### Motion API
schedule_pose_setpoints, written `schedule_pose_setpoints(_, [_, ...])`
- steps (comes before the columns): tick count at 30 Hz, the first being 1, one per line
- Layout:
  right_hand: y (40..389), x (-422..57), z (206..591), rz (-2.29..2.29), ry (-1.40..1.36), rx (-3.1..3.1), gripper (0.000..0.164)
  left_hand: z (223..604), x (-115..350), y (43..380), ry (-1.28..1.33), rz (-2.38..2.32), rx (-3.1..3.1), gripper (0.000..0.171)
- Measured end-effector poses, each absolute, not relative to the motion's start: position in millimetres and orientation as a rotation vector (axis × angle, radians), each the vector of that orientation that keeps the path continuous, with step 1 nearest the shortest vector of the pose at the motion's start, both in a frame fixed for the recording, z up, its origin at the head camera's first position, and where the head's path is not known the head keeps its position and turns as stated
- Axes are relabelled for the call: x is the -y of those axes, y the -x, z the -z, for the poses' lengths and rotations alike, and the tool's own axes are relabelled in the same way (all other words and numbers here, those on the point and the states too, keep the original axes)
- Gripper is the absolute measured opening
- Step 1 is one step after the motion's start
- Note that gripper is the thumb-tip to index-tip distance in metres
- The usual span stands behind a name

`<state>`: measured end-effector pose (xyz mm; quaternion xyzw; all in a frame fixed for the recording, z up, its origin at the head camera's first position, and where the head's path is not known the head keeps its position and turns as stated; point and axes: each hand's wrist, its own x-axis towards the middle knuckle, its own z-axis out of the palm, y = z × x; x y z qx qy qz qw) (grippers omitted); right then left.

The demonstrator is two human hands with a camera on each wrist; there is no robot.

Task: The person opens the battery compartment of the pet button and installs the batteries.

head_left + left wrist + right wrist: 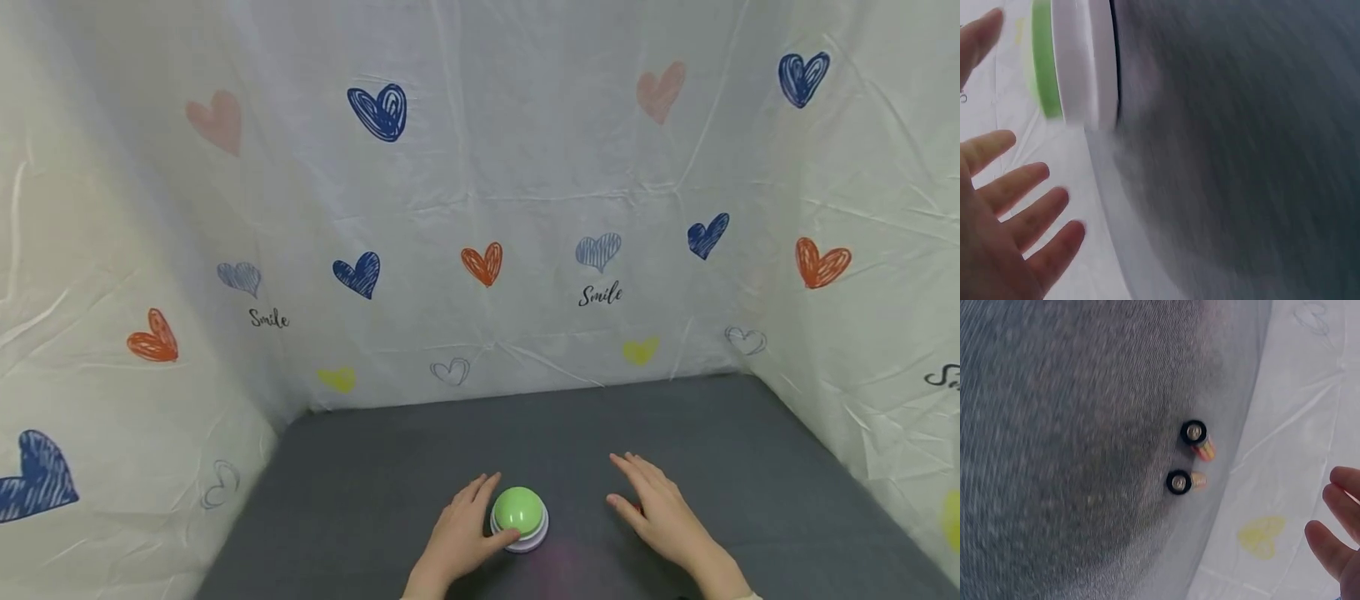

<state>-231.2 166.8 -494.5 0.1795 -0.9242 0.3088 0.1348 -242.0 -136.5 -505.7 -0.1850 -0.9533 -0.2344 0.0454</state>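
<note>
A green dome on a round white base [519,517], like a large push button, sits on the dark grey table. My left hand [463,533] is just left of it, fingers spread; the thumb overlaps its near edge in the head view. In the left wrist view the button's white base [1085,62] stands above the straight fingers [1022,187]. My right hand [667,517] hovers farther right, fingers extended and holding nothing. Near it, in the right wrist view, are two black wheel-like rings [1194,432] with silver centres and small red-yellow and pale parts, mostly hidden by the hand in the head view.
The dark grey tabletop [420,442] reaches back to a white cloth [480,333] printed with hearts and "Smile". The cloth also rises along the left and right sides of the table.
</note>
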Motion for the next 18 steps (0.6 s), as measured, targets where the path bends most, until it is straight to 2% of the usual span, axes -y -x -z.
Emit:
schedule_pose_setpoints(15, [227, -155, 502, -1.064, -0.486, 2.777, 0.061, 516, 103, 250, 0.547, 0.492, 2.996, 0.106])
schedule_pose_setpoints(18, [228, -154, 505, -1.065, -0.494, 2.781, 0.060, 515, 99, 251, 0.561, 0.452, 2.978, 0.106])
